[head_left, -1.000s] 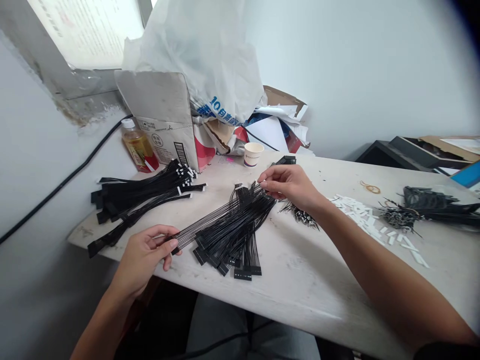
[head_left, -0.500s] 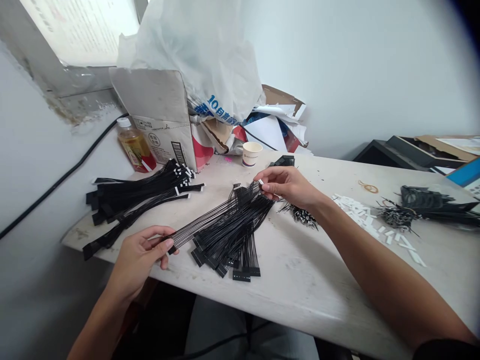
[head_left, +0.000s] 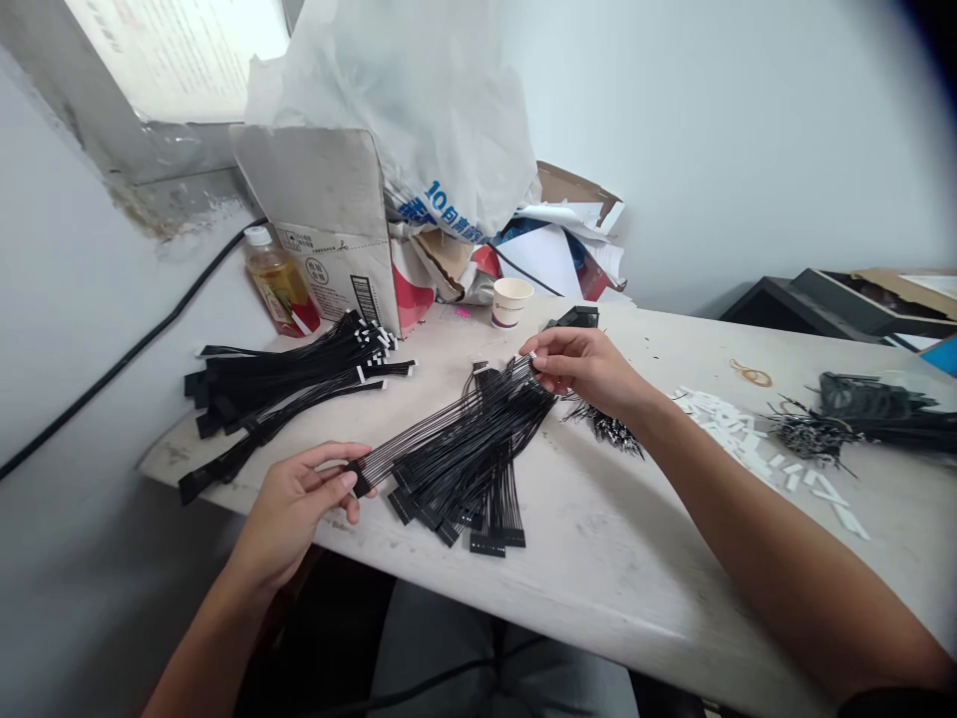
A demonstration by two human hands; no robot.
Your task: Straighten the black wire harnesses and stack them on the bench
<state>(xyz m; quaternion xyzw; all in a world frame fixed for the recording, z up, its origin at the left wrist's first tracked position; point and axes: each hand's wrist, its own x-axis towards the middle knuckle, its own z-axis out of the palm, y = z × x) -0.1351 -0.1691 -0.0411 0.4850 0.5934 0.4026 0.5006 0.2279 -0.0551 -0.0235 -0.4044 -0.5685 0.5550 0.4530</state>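
Observation:
Between my two hands a black wire harness is stretched, its thin wires fanned side by side. My left hand pinches the black connector at its near end. At the far end, my right hand grips the harness between thumb and fingers; most of that end is hidden by the fingers. Below lies a pile of similar black harnesses with their black connectors toward the table's front edge. Farther left rests another bundle of black harnesses with white end connectors.
White plastic connectors lie scattered at the right, near bundled black wires and rubber bands. A paper cup, a bottle, a cardboard box and a plastic bag stand at the back of the table.
The view has shifted slightly, so everything sits a little to the right. My left hand has turned the black connector so more of its face shows. Both hands keep hold of the wire harness.

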